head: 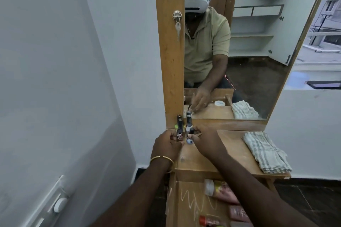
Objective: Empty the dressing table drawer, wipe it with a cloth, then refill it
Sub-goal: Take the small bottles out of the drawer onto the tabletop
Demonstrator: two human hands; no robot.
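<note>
Both hands are at the back left corner of the wooden dressing table top (227,151). My left hand (167,146) pinches a small dark-capped bottle (179,131) that stands on the top. Just to its right, my right hand (206,139) pinches another small bottle (190,137) with a pale blue base. A third bottle (188,122) stands behind them by the mirror. Below, the open drawer (186,208) holds several tubes (223,191) along its right side. A folded checked cloth (265,153) lies at the right end of the top.
The tall mirror (230,46) in a wooden frame rises behind the table top, with a key (178,27) hanging in a lock on the left. A white wall stands close on the left, with a switch panel (59,202) low down.
</note>
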